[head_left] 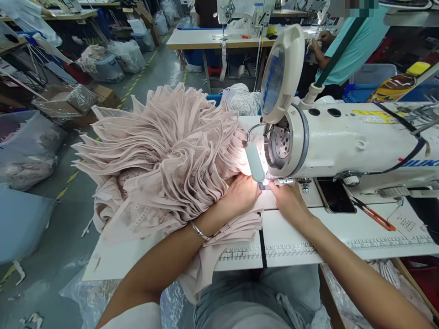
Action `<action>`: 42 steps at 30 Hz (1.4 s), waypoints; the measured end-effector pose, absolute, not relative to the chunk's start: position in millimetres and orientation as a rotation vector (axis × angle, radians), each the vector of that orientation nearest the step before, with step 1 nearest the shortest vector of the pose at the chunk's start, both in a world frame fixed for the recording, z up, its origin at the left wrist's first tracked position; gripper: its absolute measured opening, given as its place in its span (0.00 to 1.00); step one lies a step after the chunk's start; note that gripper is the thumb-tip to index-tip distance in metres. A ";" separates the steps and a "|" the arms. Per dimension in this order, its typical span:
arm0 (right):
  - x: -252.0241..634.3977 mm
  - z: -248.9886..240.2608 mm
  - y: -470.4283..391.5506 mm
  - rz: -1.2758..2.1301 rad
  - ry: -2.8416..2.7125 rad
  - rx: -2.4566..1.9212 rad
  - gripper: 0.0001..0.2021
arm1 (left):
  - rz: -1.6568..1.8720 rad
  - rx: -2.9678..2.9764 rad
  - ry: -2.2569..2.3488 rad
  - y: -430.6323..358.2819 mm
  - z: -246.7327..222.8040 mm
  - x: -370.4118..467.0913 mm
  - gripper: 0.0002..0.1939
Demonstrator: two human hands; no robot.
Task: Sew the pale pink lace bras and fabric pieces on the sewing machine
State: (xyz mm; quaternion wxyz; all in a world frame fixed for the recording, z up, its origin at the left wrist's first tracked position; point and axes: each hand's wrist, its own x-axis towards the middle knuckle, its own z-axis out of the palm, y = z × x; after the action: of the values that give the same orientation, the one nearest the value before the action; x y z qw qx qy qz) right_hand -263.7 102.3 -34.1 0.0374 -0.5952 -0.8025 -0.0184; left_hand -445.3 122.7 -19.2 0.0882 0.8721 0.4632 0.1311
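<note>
A large pile of pale pink fabric pieces (164,151), layered and partly lacy, is heaped left of the needle area of a white sewing machine (343,141). My left hand (242,194) is closed on the pink fabric close to the presser foot, its wrist against the pile. Just right of the foot, my right hand (290,201) has its fingers curled together at the fabric edge; its fingertips are partly hidden. A small lamp (254,162) lights this spot. More pink layers (236,228) hang over the table's front edge below my left wrist.
On the table right of my hand are a phone (336,195), orange-handled snips (375,214) and a paper tag (408,221). A printed ruler (291,250) runs along the front edge. Behind the machine stands a bottle (394,84). A co-worker in a teal shirt (356,45) sits beyond.
</note>
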 end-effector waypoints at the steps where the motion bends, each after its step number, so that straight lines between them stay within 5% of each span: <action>1: -263.4 -34.7 101.4 -0.049 -2.483 -1.790 0.19 | 0.410 2.589 1.348 123.6 -17.9 -445.8 0.14; 14: -255.2 -51.6 99.3 -0.141 -2.456 -1.695 0.31 | 0.477 2.655 1.379 120.2 -21.7 -445.4 0.11; 32: -264.4 -40.8 97.1 -0.002 -2.452 -1.745 0.24 | 0.450 2.768 1.504 119.3 -29.8 -446.4 0.13; 42: -262.8 -47.4 98.5 -0.008 -2.444 -1.789 0.30 | 0.467 2.781 1.508 117.6 -28.6 -446.2 0.11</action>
State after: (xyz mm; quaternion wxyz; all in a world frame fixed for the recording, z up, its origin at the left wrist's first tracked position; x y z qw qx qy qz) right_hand -262.8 98.5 -47.4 0.0565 -0.5897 -0.8056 -0.0027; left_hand -446.2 117.6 -28.6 -0.0284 0.8693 0.4714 0.1459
